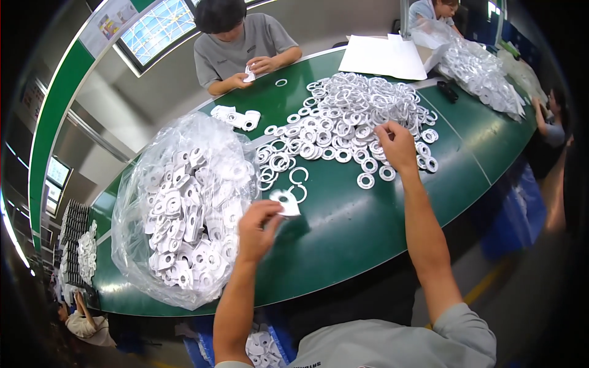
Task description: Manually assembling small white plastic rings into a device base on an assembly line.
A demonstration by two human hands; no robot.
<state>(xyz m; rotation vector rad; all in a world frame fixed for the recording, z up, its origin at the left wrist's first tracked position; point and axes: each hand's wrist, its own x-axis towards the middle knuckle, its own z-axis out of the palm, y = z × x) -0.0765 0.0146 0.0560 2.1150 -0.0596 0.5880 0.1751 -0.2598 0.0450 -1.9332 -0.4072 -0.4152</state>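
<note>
My left hand (257,228) is closed on the edge of a white plastic part (288,204) with a round hole and one squared end, held just over the green table (343,236). My right hand (397,146) reaches to the front of a heap of white rings (353,113). Its fingers are pinched together among the rings; whether one is between them is hidden. Left of my left hand, a clear plastic bag (132,245) lies open, full of white parts (178,208) like the held one. Near the held part lie a few thinner open rings (299,175).
Across the table a co-worker (251,49) holds a white piece in both hands, beside several white parts (236,118). White sheets (381,57) lie behind the rings. A bag of rings (481,70) and a black object (447,91) are at the far right.
</note>
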